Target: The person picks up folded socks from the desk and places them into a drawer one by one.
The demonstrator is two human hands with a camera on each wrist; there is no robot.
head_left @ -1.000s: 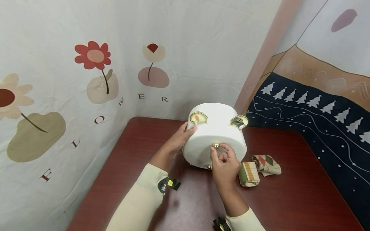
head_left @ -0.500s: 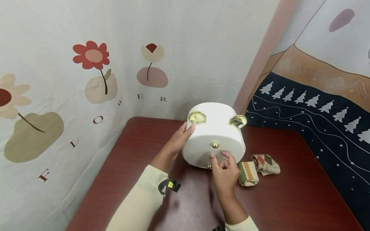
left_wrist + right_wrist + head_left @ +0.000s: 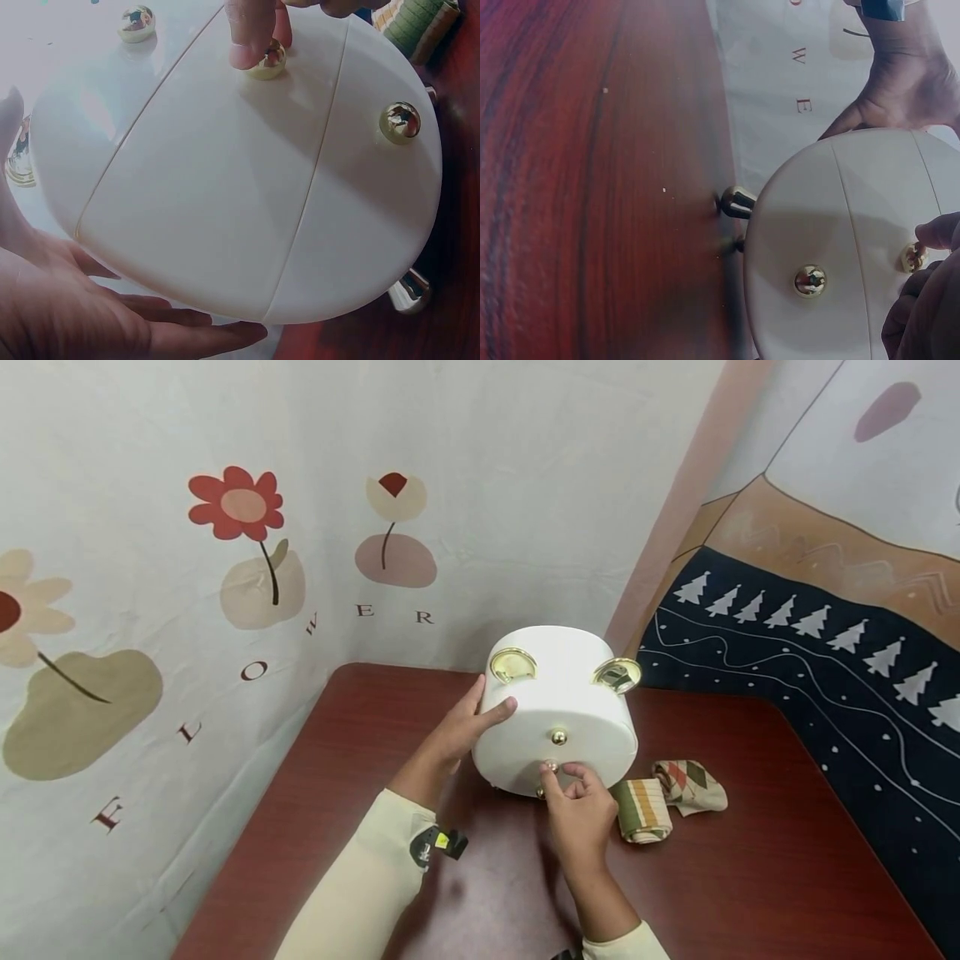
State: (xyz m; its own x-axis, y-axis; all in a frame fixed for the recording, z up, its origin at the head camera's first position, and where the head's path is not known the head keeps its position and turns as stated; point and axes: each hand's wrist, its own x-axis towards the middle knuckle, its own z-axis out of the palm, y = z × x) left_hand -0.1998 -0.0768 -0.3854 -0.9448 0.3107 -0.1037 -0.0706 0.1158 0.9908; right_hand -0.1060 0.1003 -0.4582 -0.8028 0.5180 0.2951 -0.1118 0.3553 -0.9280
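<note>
Box (image 3: 517,747): drawers (image 3: 195,172) closed | left hand (image 3: 461,727): fingers (image 3: 214,337) extended alongside | right hand (image 3: 582,817): pinching middle knob (image 3: 268,70)

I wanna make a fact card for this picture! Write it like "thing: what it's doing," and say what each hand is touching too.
Box: white, standing on the table
Ears: two, gold, on top of the box
Knobs: three gold balls, top, middle, bottom
Left hand: rests against the box's left side
Right hand: pinches the middle knob
Striped roll: on the table, right of the box
Diamond-patterned cloth: just beyond the striped roll
Wall: flower pictures and letters
</note>
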